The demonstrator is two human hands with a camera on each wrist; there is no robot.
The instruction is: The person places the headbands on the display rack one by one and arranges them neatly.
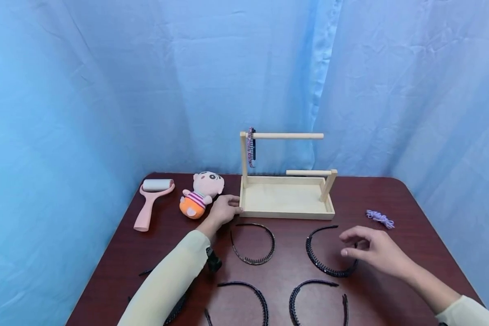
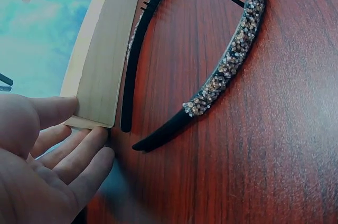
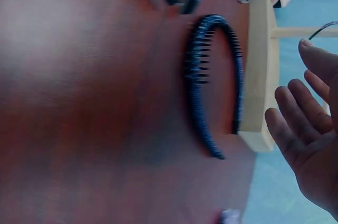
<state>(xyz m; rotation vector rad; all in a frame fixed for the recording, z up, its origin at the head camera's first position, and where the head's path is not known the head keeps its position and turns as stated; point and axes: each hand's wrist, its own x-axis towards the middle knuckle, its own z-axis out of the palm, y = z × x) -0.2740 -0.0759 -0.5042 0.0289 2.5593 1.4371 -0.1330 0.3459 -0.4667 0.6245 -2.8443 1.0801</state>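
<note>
Headband at six o'clock. With left hand gripping rack at twelve, right hand loose, empty, could tip it by tugging.

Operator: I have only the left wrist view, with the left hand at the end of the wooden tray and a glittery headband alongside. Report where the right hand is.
Observer: The head view shows the right hand, empty, near a dark headband that lies to the right of your glittery headband.

Operator: Now tell me what sits just beyond the left hand, on the side away from the tray.

Observer: A plush doll lies on the table, just to the left of the left hand and the wooden tray.
</note>
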